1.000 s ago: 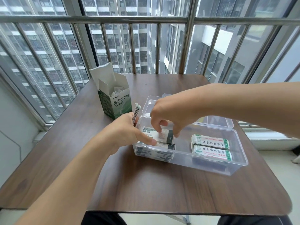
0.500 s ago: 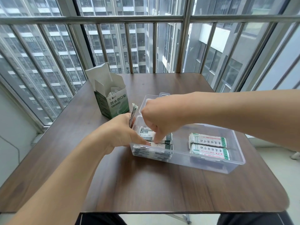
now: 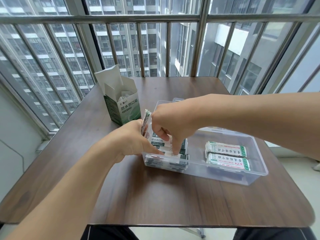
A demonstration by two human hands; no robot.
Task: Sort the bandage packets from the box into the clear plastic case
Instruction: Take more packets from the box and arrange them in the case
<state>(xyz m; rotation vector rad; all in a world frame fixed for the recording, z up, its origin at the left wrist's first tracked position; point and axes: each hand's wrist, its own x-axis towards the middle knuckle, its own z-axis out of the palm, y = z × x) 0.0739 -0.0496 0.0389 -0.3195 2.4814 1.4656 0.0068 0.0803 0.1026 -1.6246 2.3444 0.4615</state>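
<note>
Dark wood-grain worktop (image 3: pixel 155 196) carries a clear rectangular plastic case (image 3: pixel 256 172) with its lid folded back, and behind its left end a green-and-white cardboard box (image 3: pixel 129 110) standing upright with its top flaps open and white packets showing inside. Both hands meet over the case's left end. The left hand (image 3: pixel 131 141) rests at the case's left wall, fingers curled round a thin upright sheaf of bandage packets (image 3: pixel 146 121) that sticks up above its knuckles, thumb stretched along the near rim. The right hand (image 3: pixel 171 122) reaches down from above into the same end, its fingers bent; one fingertip presses on the white-and-dark-green flat bandage packets (image 3: pixel 157 140) stacked in the case there, and whether the other fingers pinch a packet cannot be told. At the case's right end, well apart from both hands, lie two long white packets with green ends (image 3: pixel 226 155), side by side.
</note>
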